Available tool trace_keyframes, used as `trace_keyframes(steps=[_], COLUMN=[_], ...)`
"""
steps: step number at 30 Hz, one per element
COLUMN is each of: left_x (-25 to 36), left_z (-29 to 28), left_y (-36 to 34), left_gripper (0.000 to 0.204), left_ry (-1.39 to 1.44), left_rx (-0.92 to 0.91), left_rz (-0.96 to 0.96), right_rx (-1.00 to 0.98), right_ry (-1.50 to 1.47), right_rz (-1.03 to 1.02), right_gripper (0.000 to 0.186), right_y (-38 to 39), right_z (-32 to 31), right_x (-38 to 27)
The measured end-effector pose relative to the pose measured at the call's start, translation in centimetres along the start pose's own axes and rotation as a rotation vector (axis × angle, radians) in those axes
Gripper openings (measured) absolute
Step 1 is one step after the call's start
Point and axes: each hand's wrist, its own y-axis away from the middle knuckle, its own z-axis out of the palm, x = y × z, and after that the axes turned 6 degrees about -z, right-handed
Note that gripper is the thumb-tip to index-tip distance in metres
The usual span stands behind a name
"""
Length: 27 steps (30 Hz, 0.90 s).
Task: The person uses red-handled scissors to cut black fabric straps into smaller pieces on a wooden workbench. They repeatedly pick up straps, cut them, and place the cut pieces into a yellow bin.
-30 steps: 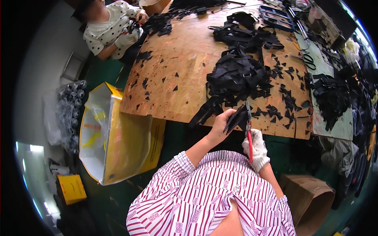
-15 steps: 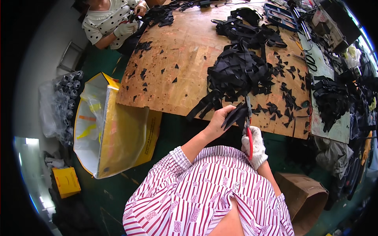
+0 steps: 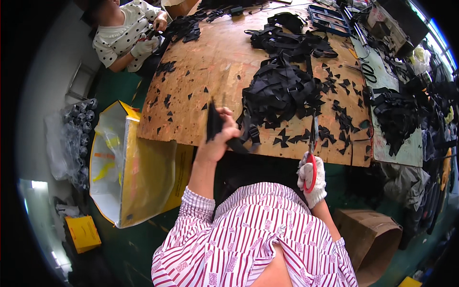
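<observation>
Head view, looking down on a plywood worktable.

The left hand, bare, is closed in a grip round a black strap piece at the near edge of the table. The strap's long axis runs roughly from 12 to 6 o'clock above the fist, its free end pointing toward 12 o'clock; a second length leaves the fist toward 4 o'clock and lies along the table edge.

The right hand, in a white knit glove, is closed on the red handles of a pair of scissors. The scissors' long axis is near vertical, the blades pointing toward 12 o'clock over the table edge; whether the blades are parted cannot be told. The two hands are well apart, the scissors at 3 o'clock from the strap.

Between and beyond the hands, at 1 o'clock from the left hand, lies a heap of black straps. Small black triangular offcuts are scattered about the heap and across the board. A further tangle of straps lies at the far side.

At 9 o'clock from the left hand, below the table edge, stands an open yellow bag. A brown cardboard box stands on the floor at 4 o'clock from the right hand. At the far left corner of the table another person in a spotted top works with gloved hands.
</observation>
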Motion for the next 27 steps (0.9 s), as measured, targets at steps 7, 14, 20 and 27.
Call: trace_keyframes(steps=[7, 14, 20, 27], left_x=[9.4, 1.2, -6.8, -4.1], left_z=[-0.1, 1.9, 1.5, 0.7], left_y=[-2.8, -11.9, -18.1, -20.3], left_gripper=[0.026, 0.014, 0.020, 0.018], left_ry=[-0.388, -1.019, -1.464, -1.575], left_rx=[0.339, 0.102, 0.126, -0.002], left_rz=[0.520, 0.552, 0.442, 0.488], right_rx=[0.035, 0.077, 0.112, 0.105], right_ry=[0.026, 0.036, -0.039, -0.030], right_rz=[-0.043, -0.025, -0.066, -0.056], right_gripper=[0.023, 0.023, 0.026, 0.027], right_y=[0.1, 0.5, 1.1, 1.2], right_z=[-0.7, -0.2, -0.9, -0.8], right_x=[1.0, 0.7, 1.1, 0.8])
